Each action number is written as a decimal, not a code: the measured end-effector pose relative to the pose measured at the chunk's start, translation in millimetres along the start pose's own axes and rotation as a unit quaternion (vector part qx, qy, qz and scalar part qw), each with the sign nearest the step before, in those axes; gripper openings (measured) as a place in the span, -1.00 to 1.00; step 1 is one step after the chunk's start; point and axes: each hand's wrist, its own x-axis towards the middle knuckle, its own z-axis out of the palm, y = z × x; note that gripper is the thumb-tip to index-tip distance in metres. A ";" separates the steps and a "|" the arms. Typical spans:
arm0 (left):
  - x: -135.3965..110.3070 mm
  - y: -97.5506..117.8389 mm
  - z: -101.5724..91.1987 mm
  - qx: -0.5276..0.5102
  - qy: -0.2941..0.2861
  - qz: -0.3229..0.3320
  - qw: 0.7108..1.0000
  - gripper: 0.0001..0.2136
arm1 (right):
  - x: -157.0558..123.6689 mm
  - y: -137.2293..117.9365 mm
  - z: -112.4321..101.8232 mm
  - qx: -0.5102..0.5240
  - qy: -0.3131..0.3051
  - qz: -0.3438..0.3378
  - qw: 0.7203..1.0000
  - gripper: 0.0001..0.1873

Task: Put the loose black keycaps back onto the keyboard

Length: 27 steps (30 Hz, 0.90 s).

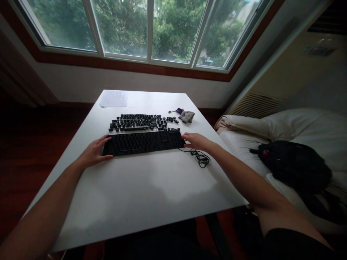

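Observation:
A black keyboard lies across the white table, most of its keycaps apparently off. My left hand spans its left end, fingers at the far corner and thumb along the near edge. At the opposite end, my right hand grips the right side between fingers and thumb. Just beyond the keyboard, loose black keycaps sit in rows, with a pale ring-shaped piece among them. A coiled black cable rests by my right hand, with a strand running to the keyboard.
A grey cloth and a purple-handled tool lie at the back right of the white table. Paper sheets are at the far left corner. To the right, a black bag sits on a pale padded seat or bed.

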 end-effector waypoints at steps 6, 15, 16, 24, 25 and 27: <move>0.3 0.3 -0.1 -0.001 -0.002 -0.004 1.000 -0.10 | 8.0 -3.0 -1.8 -0.010 -0.017 -0.012 1.000 -0.71; -0.3 -2.1 2.1 0.005 -0.002 -0.002 1.000 -0.10 | -4.2 1.6 9.8 0.061 0.033 -0.019 0.997 -0.71; -0.3 -1.7 1.6 0.007 -0.001 -0.002 1.000 -0.09 | -7.3 1.2 11.9 0.078 0.047 -0.013 0.996 -0.69; 0.4 1.1 -1.0 0.001 0.000 -0.003 1.000 -0.09 | -30.5 8.9 38.2 0.075 0.157 0.115 0.978 -0.70; 0.6 1.2 -0.7 0.000 0.001 -0.004 1.000 -0.09 | -31.5 12.0 42.0 0.069 0.162 0.133 0.975 -0.72; 0.9 1.4 0.0 -0.001 0.001 -0.005 1.000 -0.08 | -32.7 17.6 48.0 0.068 0.164 0.157 0.972 -0.71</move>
